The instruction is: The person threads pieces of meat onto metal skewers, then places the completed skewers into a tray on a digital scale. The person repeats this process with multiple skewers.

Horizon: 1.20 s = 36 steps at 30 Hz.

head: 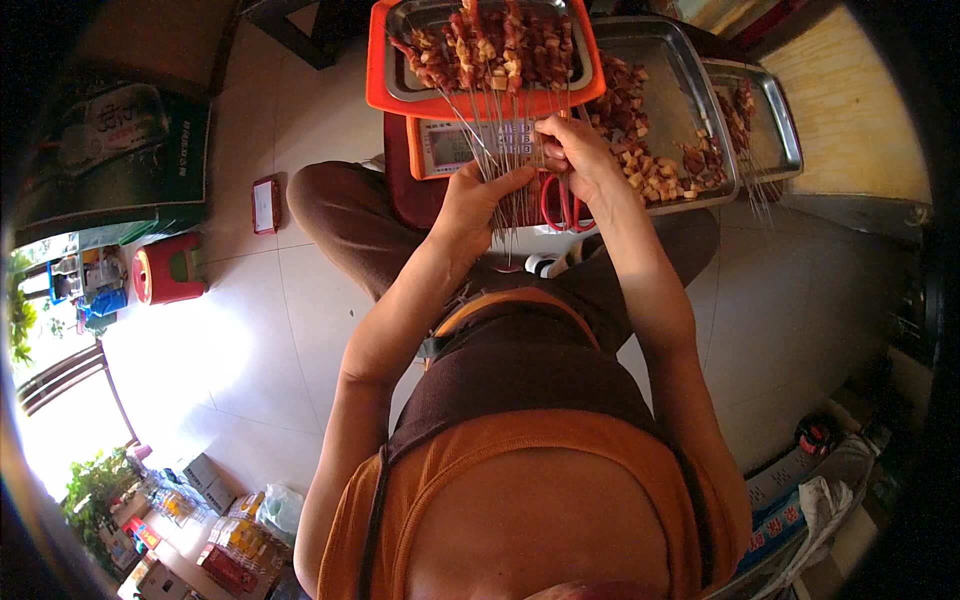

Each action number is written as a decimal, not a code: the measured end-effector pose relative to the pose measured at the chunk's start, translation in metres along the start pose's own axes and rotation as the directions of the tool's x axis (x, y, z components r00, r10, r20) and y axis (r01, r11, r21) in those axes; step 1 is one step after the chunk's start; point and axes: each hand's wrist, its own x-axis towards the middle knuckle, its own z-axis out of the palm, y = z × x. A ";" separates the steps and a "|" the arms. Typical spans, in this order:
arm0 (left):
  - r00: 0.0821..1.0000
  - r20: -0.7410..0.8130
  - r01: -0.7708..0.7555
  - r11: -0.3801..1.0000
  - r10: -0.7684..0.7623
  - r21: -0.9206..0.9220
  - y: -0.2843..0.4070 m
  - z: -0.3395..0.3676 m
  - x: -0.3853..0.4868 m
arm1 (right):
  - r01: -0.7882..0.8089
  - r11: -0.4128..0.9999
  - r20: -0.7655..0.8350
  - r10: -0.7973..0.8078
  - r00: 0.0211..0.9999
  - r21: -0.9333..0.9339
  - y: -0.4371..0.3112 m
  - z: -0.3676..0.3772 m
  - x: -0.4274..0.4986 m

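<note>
Meat skewers [487, 52] lie with their meat ends on a metal tray [401, 75] set on an orange digital scale [416, 150]. Their bare metal sticks point toward me. My left hand [480, 199] is closed around a bundle of these sticks, thumb across the top. To its right, my right hand [574, 150] has bent fingers close to the sticks at the scale's keypad; whether it grips any is hard to tell. Red-handled scissors [559, 206] lie just below my right hand.
A large metal tray [675, 45] at the right holds meat pieces [619, 90] and pale cubes [652, 176]. Beyond it, another tray [787, 135] bears more skewers [739, 112]. A red-framed object [265, 205] lies on the tiled floor, near a red stool [169, 268].
</note>
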 end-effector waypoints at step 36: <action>1.000 0.001 -0.003 0.999 0.003 0.039 0.002 -0.003 -0.001 | -0.050 0.998 -0.060 0.051 0.997 0.030 -0.010 0.023 -0.007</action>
